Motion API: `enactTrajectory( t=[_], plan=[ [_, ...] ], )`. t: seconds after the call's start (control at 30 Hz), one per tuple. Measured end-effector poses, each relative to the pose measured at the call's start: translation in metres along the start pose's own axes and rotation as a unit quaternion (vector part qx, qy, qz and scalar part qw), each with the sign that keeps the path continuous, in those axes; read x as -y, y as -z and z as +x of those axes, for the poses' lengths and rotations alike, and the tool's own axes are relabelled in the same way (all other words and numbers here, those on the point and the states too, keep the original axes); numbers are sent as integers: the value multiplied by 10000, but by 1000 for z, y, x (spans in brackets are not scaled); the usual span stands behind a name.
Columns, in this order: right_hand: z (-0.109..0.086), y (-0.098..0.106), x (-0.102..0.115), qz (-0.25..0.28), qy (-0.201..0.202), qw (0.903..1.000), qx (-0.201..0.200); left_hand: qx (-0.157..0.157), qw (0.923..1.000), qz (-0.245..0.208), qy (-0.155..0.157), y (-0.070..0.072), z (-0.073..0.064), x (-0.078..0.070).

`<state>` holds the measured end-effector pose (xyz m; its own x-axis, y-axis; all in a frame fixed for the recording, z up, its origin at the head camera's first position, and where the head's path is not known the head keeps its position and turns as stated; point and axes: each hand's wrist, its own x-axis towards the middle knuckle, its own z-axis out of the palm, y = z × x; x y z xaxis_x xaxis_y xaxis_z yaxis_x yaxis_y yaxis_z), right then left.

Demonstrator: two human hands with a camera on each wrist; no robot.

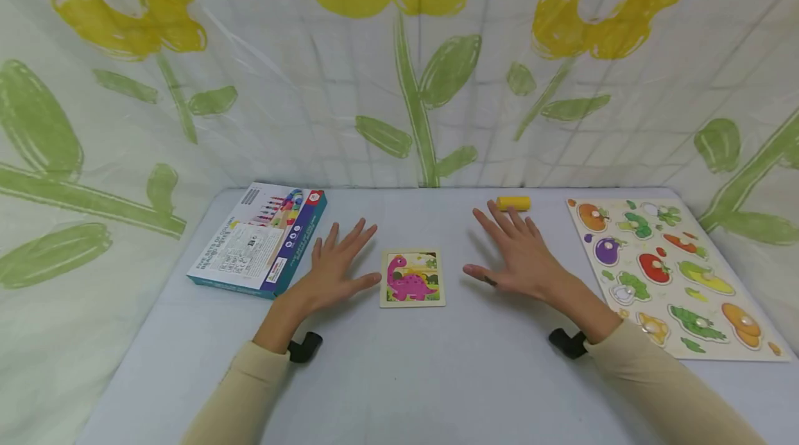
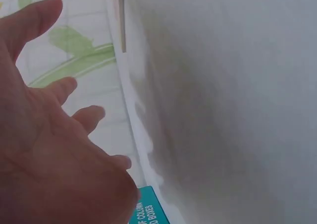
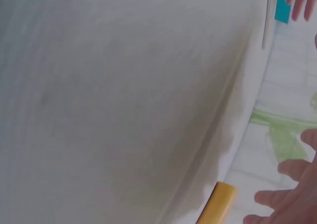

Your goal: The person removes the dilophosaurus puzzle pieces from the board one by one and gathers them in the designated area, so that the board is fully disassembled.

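Observation:
Between the two hands a small square puzzle (image 1: 413, 278) with a pink dinosaur picture lies flat on the table. To its left, my left hand (image 1: 337, 268) is spread, thumb pointing at the puzzle's edge, holding nothing. On the other side my right hand (image 1: 514, 254) is spread as well, with nothing in its grasp. Its fingertips overlap a yellow cylinder (image 1: 514, 203) in the head view. The left wrist view has the left hand (image 2: 54, 120) with fingers apart, above the tabletop. In the right wrist view, fingers of the right hand (image 3: 292, 184) appear near the yellow cylinder (image 3: 218, 204).
A boxed set (image 1: 256, 240) with a teal side lies at the left, close to the left hand. At the right is a large vegetable puzzle board (image 1: 674, 278) with knobbed pieces. A white curtain (image 1: 281, 98) with painted flowers hangs behind the table (image 1: 399, 382).

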<state>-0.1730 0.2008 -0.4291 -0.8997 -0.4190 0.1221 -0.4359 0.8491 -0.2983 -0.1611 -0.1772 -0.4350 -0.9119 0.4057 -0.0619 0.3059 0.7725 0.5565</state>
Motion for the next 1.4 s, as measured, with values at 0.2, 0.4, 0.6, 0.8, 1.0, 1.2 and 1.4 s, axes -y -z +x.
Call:
enactTrajectory(
  t=[0.2,0.4,0.6,0.8,1.0,1.2,1.4],
  plan=[
    [4,-2,5,295,95,9995,10,211,9993,-319,61,-3,0,2],
    [6,-4,10,607,98,9980,117,322,9986,-413,58,-7,0,3],
    [10,-6,14,894,80,9958,188,406,9980,-479,-23,-9,1,1],
    [12,-8,21,1105,-85,9933,342,473,9982,-359,17,-11,2,0],
    [17,-10,28,1192,19,9919,439,557,9984,-90,58,-12,0,0],
    [22,-14,34,1109,194,9930,367,579,9983,86,74,-14,0,1],
    [27,-19,41,963,452,9940,247,626,9979,167,61,-15,0,-1]
  ],
)
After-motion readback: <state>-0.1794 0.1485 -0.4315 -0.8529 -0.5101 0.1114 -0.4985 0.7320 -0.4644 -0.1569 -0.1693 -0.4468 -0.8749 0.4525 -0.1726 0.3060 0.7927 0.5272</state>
